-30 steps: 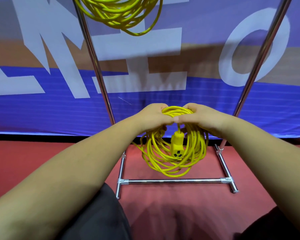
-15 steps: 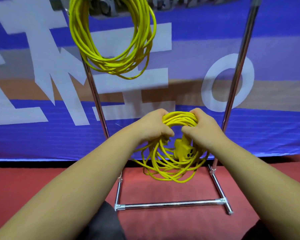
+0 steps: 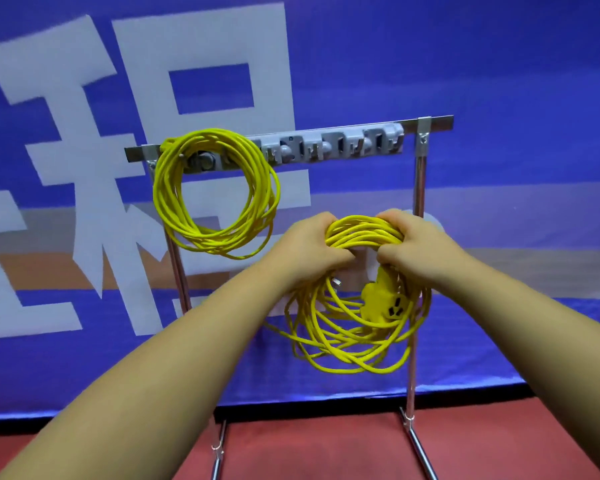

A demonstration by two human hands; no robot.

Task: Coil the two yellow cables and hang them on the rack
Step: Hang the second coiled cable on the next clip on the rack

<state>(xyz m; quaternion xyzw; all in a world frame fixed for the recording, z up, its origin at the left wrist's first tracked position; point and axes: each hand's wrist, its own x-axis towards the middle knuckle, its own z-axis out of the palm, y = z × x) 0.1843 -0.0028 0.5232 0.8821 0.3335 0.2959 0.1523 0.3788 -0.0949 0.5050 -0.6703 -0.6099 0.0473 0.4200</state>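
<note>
One coil (image 3: 215, 192) is already up, draped over a hook at the left end of the rack's top bar (image 3: 433, 121), hanging free and round. And here is the second coil (image 3: 357, 327), held out in front of the rack's right upright (image 3: 418, 188), below the grey hook strip (image 3: 336, 145) and not yet on it.

Both hands are on it: the left hand (image 3: 309, 247) and the right hand (image 3: 416, 244) clamp the top of the bundle side by side, fingers (image 3: 394, 218) curled tight round the gathered strands. Below them the loops sag loose and uneven, and the yellow socket end (image 3: 385, 303) dangles inside the ring.

By the look of it this cord is light and floppy with a bit of spring, so the turns want to splay the moment the grip slackens. The socket block is the one heavy lump, likely to swing and tug a loop out. The top, where every turn is bunched, is the place to hold, and that bunch is what should go over a free hook on the right half of the bar.
</note>
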